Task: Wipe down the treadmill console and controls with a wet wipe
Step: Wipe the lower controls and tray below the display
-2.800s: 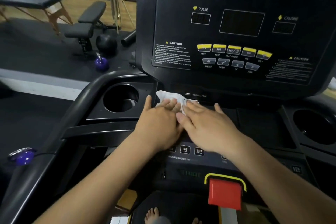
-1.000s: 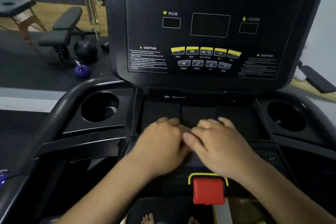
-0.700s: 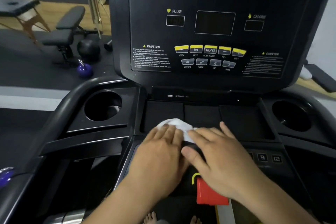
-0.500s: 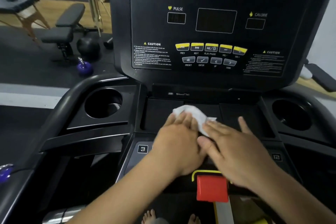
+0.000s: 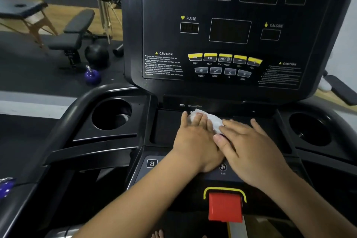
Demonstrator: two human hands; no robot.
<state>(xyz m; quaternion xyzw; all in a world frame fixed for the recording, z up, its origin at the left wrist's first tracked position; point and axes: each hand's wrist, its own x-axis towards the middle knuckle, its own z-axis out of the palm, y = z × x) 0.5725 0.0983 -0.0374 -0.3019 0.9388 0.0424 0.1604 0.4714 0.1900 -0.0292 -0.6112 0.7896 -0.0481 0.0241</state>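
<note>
Nearest, the red rectangular safety key is now uncovered. The hands have pushed forward: left hand and right hand, both flat with fingers spread, press the crumpled white wet wipe against the black treadmill console tray's far edge; the upright button panel looks unwiped

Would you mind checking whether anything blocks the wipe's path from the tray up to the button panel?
Nothing visible does. The wet wipe lies under both hands on the tray; the yellow buttons sit above across bare black console.
</note>
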